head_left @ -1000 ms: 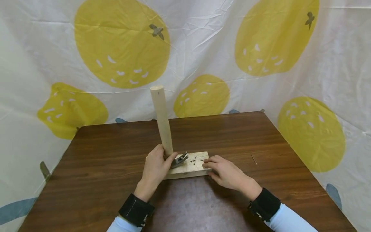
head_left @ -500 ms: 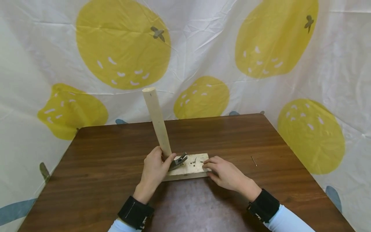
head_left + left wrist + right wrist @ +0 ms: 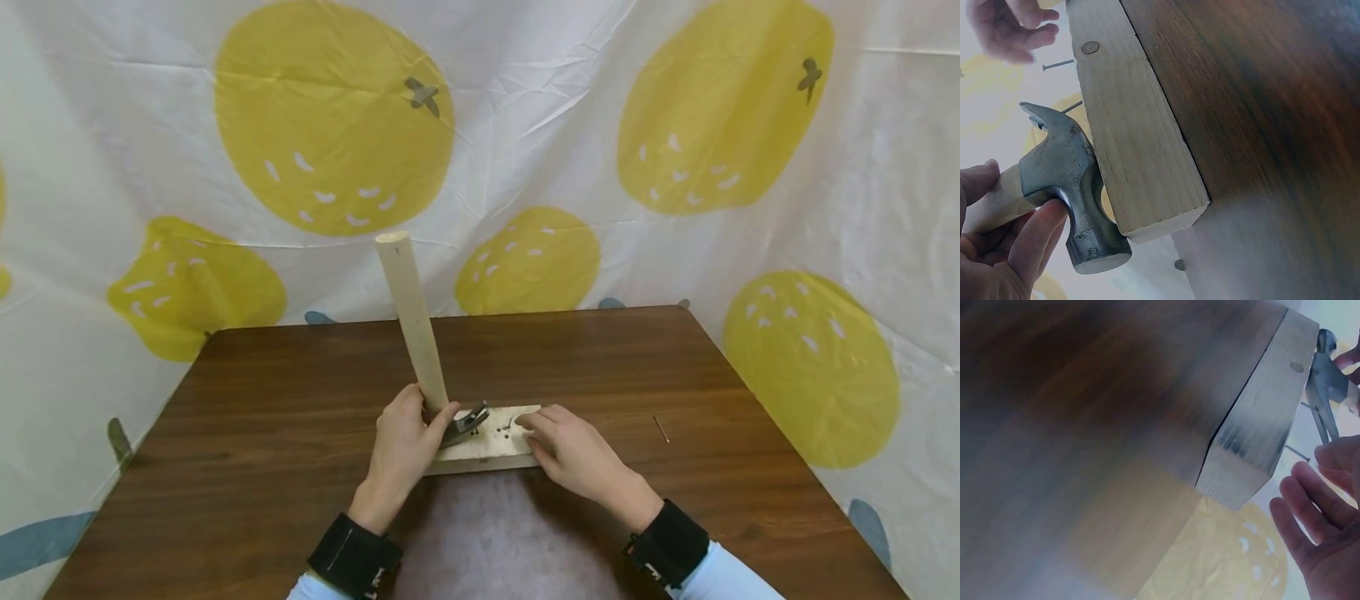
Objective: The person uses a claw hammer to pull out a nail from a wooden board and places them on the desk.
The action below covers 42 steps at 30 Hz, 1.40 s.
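in the left hand, hammer partly hidden

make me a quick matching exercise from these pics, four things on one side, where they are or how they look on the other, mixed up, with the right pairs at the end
Things
1. hammer
2. wooden block
3. loose nail
4. hanging cloth

Places and looks
A. on the table, to the right of the right hand
B. white with yellow fruit
C. gripped by the left hand
D. beneath the hammer's head

Right pairs: 1-C, 2-D, 3-A, 4-B
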Motion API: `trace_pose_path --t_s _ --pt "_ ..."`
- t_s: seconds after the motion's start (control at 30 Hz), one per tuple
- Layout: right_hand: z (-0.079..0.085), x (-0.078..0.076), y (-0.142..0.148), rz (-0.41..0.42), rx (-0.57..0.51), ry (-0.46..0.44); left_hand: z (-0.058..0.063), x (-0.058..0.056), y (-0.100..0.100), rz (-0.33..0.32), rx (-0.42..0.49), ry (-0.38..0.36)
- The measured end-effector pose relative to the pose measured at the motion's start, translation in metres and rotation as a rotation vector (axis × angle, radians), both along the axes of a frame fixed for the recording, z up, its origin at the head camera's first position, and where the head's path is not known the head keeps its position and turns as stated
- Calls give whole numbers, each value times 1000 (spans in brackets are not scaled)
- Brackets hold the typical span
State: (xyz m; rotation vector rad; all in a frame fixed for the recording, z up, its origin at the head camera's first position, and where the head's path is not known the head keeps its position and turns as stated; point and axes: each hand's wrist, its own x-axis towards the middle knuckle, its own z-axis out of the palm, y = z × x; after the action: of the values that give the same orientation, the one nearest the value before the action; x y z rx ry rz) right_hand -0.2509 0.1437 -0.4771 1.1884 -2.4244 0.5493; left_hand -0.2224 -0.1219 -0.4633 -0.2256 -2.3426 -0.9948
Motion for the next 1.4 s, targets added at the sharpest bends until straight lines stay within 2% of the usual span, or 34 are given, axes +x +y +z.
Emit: trace_pose_path --t_s 0.1,0.33,0.6,0.77,1.03,1.2,1.4 --pt "2 0 -7 22 -45 -9 -1 -1 -1 6 2 16" --pt "1 0 -23 137 -118 -85 -2 2 -4 4 37 6" --pt "2 2 -35 92 -120 -116 -3 2 -8 5 57 4" --pt "4 1 -46 104 -104 -136 -3 2 -9 6 89 -6" --pt "2 -5 -57 143 -135 -108 -2 2 -11 -2 130 -21" --pt "0 -8 -62 125 -126 -55 -3 1 -13 3 147 -24" --pt "1 -9 -69 101 -126 -64 -2 2 -14 10 171 -37"
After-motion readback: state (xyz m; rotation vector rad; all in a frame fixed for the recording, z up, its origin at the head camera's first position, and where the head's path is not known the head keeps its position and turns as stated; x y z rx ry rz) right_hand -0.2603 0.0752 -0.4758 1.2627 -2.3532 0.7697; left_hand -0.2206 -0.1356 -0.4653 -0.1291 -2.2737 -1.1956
